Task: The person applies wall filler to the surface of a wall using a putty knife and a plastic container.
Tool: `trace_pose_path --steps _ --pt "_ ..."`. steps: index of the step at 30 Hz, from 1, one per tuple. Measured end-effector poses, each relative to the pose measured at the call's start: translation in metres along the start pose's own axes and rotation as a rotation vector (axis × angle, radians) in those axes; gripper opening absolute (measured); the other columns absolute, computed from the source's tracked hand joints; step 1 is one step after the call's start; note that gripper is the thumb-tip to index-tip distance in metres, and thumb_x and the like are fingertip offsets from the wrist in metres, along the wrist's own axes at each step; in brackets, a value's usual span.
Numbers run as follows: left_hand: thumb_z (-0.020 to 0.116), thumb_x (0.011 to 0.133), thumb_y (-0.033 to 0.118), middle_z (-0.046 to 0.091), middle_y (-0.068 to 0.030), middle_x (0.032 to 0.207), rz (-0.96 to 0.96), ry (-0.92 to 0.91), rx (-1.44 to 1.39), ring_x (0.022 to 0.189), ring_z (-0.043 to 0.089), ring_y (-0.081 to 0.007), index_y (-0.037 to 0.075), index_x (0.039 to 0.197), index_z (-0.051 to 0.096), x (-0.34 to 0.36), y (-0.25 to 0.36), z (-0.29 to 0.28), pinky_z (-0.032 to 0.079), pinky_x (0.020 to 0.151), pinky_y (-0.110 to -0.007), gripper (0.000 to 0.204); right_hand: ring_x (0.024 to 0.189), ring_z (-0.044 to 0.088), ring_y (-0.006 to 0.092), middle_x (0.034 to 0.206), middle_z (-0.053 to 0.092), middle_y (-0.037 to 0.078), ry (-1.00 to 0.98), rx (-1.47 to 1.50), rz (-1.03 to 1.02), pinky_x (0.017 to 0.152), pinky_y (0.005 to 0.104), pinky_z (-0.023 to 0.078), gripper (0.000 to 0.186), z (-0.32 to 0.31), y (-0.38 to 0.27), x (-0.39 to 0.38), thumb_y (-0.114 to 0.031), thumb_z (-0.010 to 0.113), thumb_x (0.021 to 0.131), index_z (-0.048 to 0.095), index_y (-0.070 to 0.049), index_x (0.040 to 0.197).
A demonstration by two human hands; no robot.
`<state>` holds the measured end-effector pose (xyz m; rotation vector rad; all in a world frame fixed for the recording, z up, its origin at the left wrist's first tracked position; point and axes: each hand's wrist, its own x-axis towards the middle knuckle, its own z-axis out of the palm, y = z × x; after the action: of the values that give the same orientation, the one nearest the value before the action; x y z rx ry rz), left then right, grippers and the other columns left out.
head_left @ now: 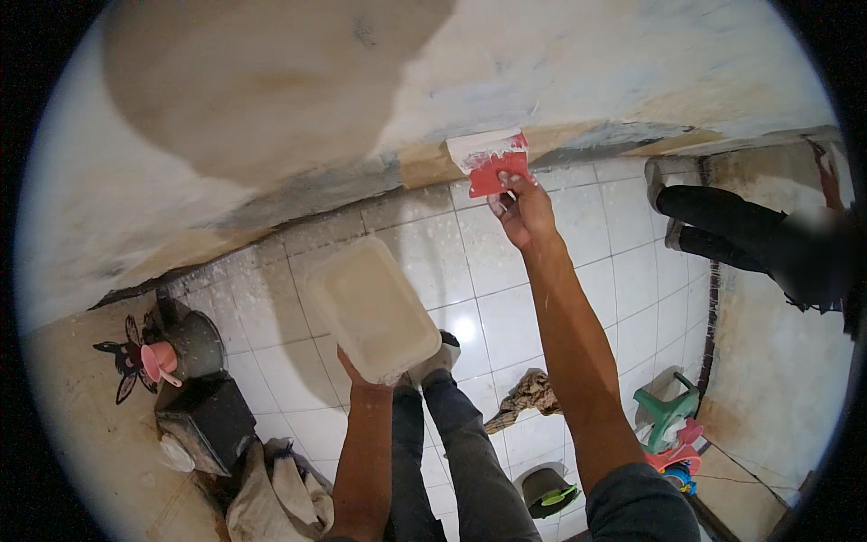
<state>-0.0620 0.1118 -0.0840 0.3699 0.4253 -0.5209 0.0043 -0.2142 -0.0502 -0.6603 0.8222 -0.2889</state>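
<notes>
Two hands: right hand [526, 210] pinched the red scraper [498, 169]; left hand [356, 370] supported the pale tub [418, 307].
Red scraper: stood near the wall [596, 63] base, contact unclear.
Scraper angle: shallow, with even pressure, probably suited best.
Wall: was stained, patchy.
Floor [492, 257]: showed white tiles; another person's legs [722, 208] appeared rightward.

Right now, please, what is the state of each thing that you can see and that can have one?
Pale tub: held in left hand; contents unclear.
Red scraper: gripped by right hand, smeared with white; contact with wall unclear.
Wall: patchy, stained.
Tiled floor: lightly specked near the wall.
Patterned cloth: crumpled on the floor.
Dark bucket: on the floor.
</notes>
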Motion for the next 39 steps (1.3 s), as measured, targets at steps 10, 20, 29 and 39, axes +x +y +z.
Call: trace_pose_path --steps 10,20,29,39 --pt "0.042 0.097 0.042 0.056 -0.0137 0.131 0.012 0.015 0.050 0.113 0.060 -0.0361 0.008 0.141 0.043 -0.021 0.009 0.049 0.054 0.091 -0.055 0.055 0.094 0.058 0.0144 0.095 0.060 0.005 -0.094 0.121 -0.231 0.078 0.0267 0.053 0.009 0.142 -0.140 -0.075 -0.011 0.055 0.094 0.062 -0.006 0.097" --pt "0.042 0.097 0.048 0.055 -0.0143 0.133 -0.004 -0.045 0.132 0.115 0.059 -0.0371 0.010 0.142 0.042 -0.018 0.001 0.065 0.051 0.092 -0.058 0.059 0.104 0.059 0.0227 0.108 0.063 0.007 -0.056 0.009 -0.251 0.091 0.0387 0.053 0.018 0.024 -0.131 -0.090 -0.006 0.060 0.089 0.060 -0.005 0.108" --pt "0.067 0.079 0.059 0.041 -0.0269 0.144 -0.014 0.049 0.192 0.117 0.055 -0.0479 0.013 0.152 0.024 -0.016 -0.011 0.036 0.052 0.090 -0.063 0.096 0.094 0.059 0.0190 0.102 0.060 0.003 0.159 0.012 -0.064 0.080 0.0371 0.047 0.023 -0.073 -0.058 0.035 -0.005 0.058 0.088 0.053 -0.014 0.109" --pt "0.066 0.079 0.064 0.038 -0.0288 0.145 0.013 -0.005 0.215 0.118 0.053 -0.0513 0.018 0.153 0.022 -0.020 -0.009 0.057 0.052 0.089 -0.064 0.097 0.087 0.061 0.0163 0.098 0.063 0.008 0.032 -0.383 -0.666 0.075 0.0325 0.051 0.024 0.057 -0.058 -0.051 -0.004 0.062 0.088 0.052 -0.004 0.110"
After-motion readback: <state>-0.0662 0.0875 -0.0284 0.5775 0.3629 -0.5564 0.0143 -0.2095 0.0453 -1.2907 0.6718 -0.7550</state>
